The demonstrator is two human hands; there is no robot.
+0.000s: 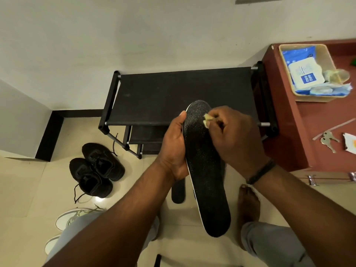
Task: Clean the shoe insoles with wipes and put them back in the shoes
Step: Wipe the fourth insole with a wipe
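On the floor at the far left lie white shoes (63, 220), partly hidden by the person's leg. Just past them sit two black shoes (96, 168), side by side, laces loose on the tiles. Next comes a black shoe rack (154, 93) against the wall, standing right behind the hands.

The left hand (173, 147) holds a long black insole (206, 170) along its left edge. Its grip is closed on the insole, with the thumb up near the toe end and the fingers curled underneath. The insole has a thin white rim and points toe up, out over the rack, heel down toward the person. A second dark insole (178, 193) peeks out below it, on the floor.

The right hand (237, 135) pinches a small yellowish wipe (207, 120) and presses it on the toe part of the insole. A dark band sits on that wrist.

To the right stands a reddish-brown bench (300, 132). On it a tan tray (327, 54) holds a blue pack of wipes (302, 72). Nearer lie some keys (327, 139).
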